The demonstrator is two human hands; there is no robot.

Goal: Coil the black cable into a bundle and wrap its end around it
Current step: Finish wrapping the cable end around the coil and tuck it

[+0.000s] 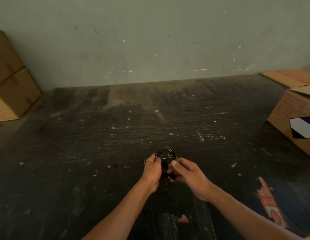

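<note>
The black cable (165, 154) is gathered into a small round coil held above the dark table (116, 135), in the lower middle of the head view. My left hand (152, 168) grips the coil's left side with closed fingers. My right hand (186, 172) pinches the lower right part of the coil, thumb on top. The coil's top loops stick out above both hands; its lower part and the cable's end are hidden between my fingers.
Stacked cardboard boxes (10, 80) stand at the far left against the grey wall. Another cardboard box (294, 115) with a black-and-white label sits at the right edge. A red tape strip (270, 203) and small red scraps lie on the scratched tabletop.
</note>
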